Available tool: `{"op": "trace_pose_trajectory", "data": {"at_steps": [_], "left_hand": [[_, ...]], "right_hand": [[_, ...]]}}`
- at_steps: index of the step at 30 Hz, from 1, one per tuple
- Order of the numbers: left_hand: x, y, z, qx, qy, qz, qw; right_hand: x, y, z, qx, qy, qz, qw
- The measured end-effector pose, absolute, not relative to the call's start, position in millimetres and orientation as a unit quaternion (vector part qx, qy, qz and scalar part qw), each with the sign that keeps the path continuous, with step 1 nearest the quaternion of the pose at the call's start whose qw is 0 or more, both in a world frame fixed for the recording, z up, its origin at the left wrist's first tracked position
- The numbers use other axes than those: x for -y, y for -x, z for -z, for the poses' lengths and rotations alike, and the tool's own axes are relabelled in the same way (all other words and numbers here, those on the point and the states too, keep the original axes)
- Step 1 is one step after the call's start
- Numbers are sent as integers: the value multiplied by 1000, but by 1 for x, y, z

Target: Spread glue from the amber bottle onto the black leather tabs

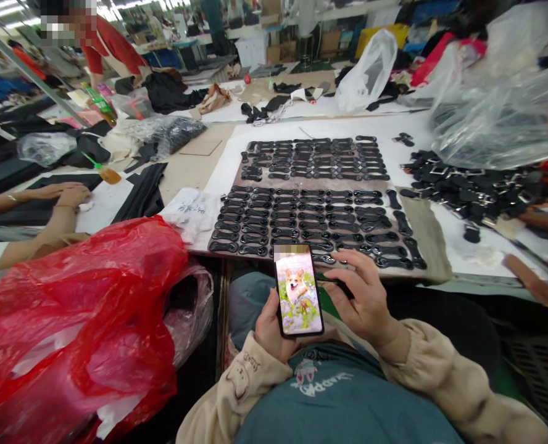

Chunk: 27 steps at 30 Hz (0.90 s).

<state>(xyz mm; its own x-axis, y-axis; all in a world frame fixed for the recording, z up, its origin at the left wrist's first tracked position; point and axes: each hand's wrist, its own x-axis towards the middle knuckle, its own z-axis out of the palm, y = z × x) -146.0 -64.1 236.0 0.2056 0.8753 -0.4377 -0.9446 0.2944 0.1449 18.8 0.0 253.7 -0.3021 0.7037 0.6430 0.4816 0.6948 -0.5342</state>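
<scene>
So the person's left hand is wrapped round the lower part of a slim black rectangular smartphone, thumb up along the left edge. The phone sits tilted above the lap, in front of a teal fabric apron with white lettering, screen facing the wearer and lit with an orange-and-white dog among flowers. The top strip is pixelated, so no reading that.

The right hand has nothing in it — fingers loosely bent and spread, just beside the phone's right edge. Whether a fingertip grazes the case, can't tell.

For handling it well, that low grip looks decent to me: the thumb is on the rim and off the glass, which should help avoid stray presses. A light touch from one right fingertip, with the left wrist steady, would probably work best.

One thing to watch: in this view the phone overlaps the near edge of a flat brownish board covered in rows of glossy black strap pieces. Some look shiny, maybe wet, hard to say — I'd steer the phone and both cream knitted sleeves clear of them.
</scene>
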Motion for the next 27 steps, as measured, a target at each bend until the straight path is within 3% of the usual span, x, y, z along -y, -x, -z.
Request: {"op": "trace_pose_trajectory", "data": {"at_steps": [4,8,11,19,27], "left_hand": [[64,146,-235,-232,80,-583,775],[63,145,-234,-255,72,-588,765],[63,144,-234,-264,71,-590,759],[65,141,-231,-329,73,-590,734],[67,140,-230,-333,72,-594,729]], "right_hand": [[5,-11,-239,681,421,-405,441],[14,-4,-228,608,349,-633,328],[19,-1,-227,637,342,-627,291],[19,6,-234,662,428,-534,305],[21,6,-227,627,441,-533,357]]}}
